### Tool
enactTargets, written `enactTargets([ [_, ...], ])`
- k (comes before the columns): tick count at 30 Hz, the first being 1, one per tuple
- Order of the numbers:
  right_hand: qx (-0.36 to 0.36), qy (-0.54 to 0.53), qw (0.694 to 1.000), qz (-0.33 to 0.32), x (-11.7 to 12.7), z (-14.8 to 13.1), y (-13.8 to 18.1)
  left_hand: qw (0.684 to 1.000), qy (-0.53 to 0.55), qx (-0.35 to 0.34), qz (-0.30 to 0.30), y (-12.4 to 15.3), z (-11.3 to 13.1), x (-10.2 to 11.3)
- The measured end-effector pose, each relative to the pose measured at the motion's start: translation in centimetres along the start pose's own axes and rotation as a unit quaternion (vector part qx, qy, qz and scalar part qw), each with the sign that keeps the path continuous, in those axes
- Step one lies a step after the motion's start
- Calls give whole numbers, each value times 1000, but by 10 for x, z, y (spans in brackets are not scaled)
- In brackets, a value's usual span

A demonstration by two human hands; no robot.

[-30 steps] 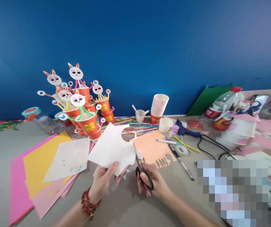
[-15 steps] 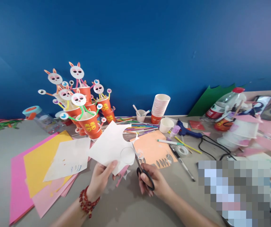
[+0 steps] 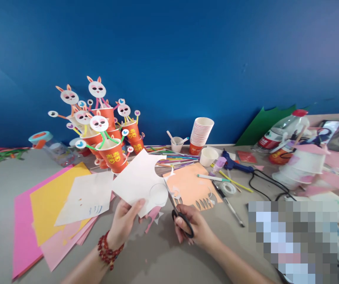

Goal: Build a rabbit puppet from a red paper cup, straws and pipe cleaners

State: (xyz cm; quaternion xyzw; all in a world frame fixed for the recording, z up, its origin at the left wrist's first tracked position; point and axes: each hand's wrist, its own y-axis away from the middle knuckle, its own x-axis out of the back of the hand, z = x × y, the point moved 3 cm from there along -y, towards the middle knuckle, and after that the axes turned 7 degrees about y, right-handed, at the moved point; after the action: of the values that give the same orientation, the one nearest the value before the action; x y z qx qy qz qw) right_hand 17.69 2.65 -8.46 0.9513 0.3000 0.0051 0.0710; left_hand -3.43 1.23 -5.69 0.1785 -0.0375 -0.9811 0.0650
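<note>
A sheet of white paper (image 3: pixel 136 179) is pinched by its lower edge in my left hand (image 3: pixel 127 221), thumb on top. Round bites are cut from its right side, and a drawn circle outline shows near that edge. My right hand (image 3: pixel 194 228) has its fingers in the black handles of a pair of scissors (image 3: pixel 173 200). The blades point up and left, close beside the paper's right edge by the circle. Beyond the blades lies a sheet of orange paper (image 3: pixel 187 177) with leaf-shaped holes, white scraps on it. A pink scrap (image 3: pixel 152 219) shows below the white paper.
Red cups with rabbit faces (image 3: pixel 112 156) stand at back left. Coloured sheets (image 3: pixel 24 221) lie at left. A cup stack (image 3: pixel 201 132), a glue gun (image 3: pixel 234 163), a tape roll (image 3: pixel 228 188) and a pen (image 3: pixel 228 205) are behind and right. A bottle (image 3: pixel 282 130) stands far right.
A small white strip that hung from the paper's right edge by the scissors no longer hangs there. The paper has shifted very slightly; both hands keep their grip.
</note>
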Motion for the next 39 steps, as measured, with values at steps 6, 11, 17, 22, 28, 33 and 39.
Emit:
enactTargets([
  [6, 5, 15, 1000, -3, 1, -3, 0, 1000, 15, 7, 13, 0, 2, -1],
  [11, 1, 39, 999, -6, 5, -8, 1, 999, 34, 7, 42, 0, 9, -2],
  [17, 9, 60, 998, -3, 6, -10, 0, 998, 35, 12, 48, -1, 10, -1],
  [22, 13, 60, 998, -10, 7, -10, 0, 998, 36, 10, 47, -2, 10, 2],
  [28, 22, 91, 996, -12, 10, -14, 1, 998, 31, 7, 50, -3, 10, 5],
  [33, 27, 107, 994, -19, 12, -15, 1, 999, 14, -3, 48, -3, 10, 7],
  [39, 34, 124, 991, -22, 13, -16, 1, 999, 10, -18, 40, -4, 11, 6],
])
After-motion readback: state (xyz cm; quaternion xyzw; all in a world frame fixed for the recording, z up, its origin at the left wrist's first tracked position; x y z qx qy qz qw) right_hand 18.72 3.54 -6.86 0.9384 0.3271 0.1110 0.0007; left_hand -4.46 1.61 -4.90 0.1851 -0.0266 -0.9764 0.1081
